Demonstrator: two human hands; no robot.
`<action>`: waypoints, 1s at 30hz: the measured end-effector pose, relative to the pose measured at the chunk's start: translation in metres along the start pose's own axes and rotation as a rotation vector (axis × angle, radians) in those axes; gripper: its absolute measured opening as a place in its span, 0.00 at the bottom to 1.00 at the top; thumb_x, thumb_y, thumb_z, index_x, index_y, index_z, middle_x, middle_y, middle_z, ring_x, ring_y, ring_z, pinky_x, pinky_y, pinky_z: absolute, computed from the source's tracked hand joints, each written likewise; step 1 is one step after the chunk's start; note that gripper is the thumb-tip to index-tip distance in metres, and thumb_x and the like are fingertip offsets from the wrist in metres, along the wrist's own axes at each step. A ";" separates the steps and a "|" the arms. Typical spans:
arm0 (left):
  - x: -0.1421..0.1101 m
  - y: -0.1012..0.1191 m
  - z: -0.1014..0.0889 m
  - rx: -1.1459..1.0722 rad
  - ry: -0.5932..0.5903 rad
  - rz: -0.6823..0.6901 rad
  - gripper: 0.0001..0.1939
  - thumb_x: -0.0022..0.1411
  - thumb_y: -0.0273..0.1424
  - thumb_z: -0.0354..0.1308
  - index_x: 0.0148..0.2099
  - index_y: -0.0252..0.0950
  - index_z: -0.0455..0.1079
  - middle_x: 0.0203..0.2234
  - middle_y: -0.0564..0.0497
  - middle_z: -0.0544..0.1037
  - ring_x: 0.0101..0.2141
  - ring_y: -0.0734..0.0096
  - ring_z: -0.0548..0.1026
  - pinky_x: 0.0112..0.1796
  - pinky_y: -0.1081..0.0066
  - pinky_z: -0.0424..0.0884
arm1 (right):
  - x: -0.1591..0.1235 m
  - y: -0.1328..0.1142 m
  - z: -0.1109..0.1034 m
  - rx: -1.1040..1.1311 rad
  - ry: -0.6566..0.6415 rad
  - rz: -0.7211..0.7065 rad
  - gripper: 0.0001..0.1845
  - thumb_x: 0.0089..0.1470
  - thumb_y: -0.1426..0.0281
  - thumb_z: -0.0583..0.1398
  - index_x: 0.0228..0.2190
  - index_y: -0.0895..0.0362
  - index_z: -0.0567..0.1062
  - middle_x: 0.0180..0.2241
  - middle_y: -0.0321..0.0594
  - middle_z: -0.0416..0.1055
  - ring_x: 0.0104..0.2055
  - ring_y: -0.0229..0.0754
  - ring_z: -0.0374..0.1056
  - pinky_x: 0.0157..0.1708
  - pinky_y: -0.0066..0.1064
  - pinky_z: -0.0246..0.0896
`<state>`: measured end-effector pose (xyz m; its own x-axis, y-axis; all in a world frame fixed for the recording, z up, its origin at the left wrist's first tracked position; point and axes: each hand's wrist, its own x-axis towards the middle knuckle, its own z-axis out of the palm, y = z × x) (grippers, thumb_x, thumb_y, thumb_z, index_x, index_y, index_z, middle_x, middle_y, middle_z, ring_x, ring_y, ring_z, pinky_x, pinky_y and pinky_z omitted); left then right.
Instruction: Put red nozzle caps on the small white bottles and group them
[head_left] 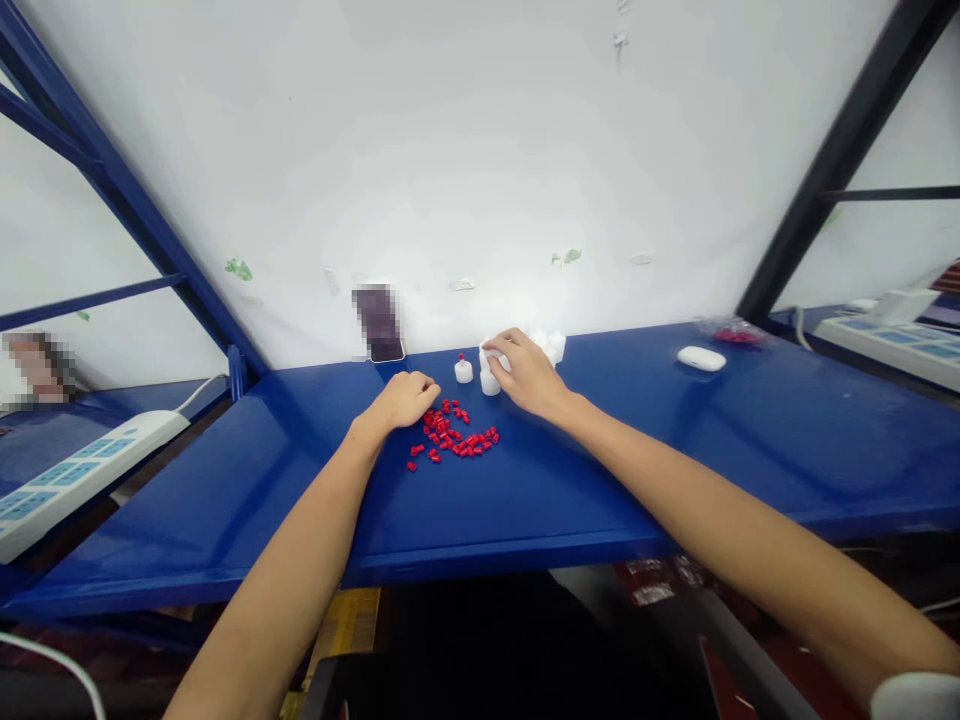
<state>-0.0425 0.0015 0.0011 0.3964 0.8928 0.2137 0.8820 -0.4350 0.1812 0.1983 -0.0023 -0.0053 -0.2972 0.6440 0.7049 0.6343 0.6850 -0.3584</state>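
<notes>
My left hand (409, 398) rests on the table at the left edge of a scattered heap of small red caps (442, 432). Its fingers are curled together, and whatever may be between them is hidden. Farther right, my right hand (527, 372) is closed with thumb and forefinger around a white plastic cap (485, 352), partly covered by the fingers. Just below those fingertips another white cap (490, 383) stands on the table. Between my hands sits a white cap with a red tip (463, 371), upright. More white caps (553, 345) are grouped behind my right hand.
A phone (381, 322) leans against the wall behind the blue table (570, 490). To the right lie a white oval case (701, 358) and a clear bag with red pieces (733, 334). Power strips (82, 470) flank the table, beside blue and dark frame posts.
</notes>
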 end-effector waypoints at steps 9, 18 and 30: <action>-0.001 0.011 0.005 -0.016 0.029 -0.009 0.16 0.61 0.36 0.47 0.24 0.37 0.67 0.19 0.49 0.73 0.23 0.67 0.67 0.28 0.69 0.54 | -0.005 -0.004 0.004 -0.242 -0.151 -0.007 0.12 0.61 0.71 0.56 0.45 0.56 0.75 0.44 0.47 0.69 0.39 0.46 0.68 0.41 0.38 0.62; 0.007 0.013 0.014 -0.024 0.223 -0.060 0.22 0.64 0.36 0.46 0.20 0.35 0.65 0.16 0.51 0.67 0.22 0.70 0.64 0.29 0.68 0.54 | -0.002 0.005 0.009 -0.175 -0.163 -0.027 0.12 0.60 0.74 0.56 0.44 0.59 0.75 0.43 0.49 0.70 0.44 0.47 0.67 0.44 0.38 0.62; 0.059 0.013 0.019 -0.065 0.262 0.005 0.13 0.64 0.35 0.53 0.44 0.35 0.74 0.36 0.44 0.77 0.39 0.60 0.74 0.43 0.63 0.68 | -0.002 0.009 0.001 -0.481 -0.080 -0.032 0.11 0.55 0.77 0.58 0.37 0.58 0.80 0.42 0.54 0.69 0.46 0.56 0.60 0.42 0.47 0.56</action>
<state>-0.0030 0.0506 -0.0027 0.3142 0.8336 0.4544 0.8585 -0.4537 0.2388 0.2046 0.0030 -0.0106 -0.3642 0.6619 0.6552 0.8759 0.4825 -0.0006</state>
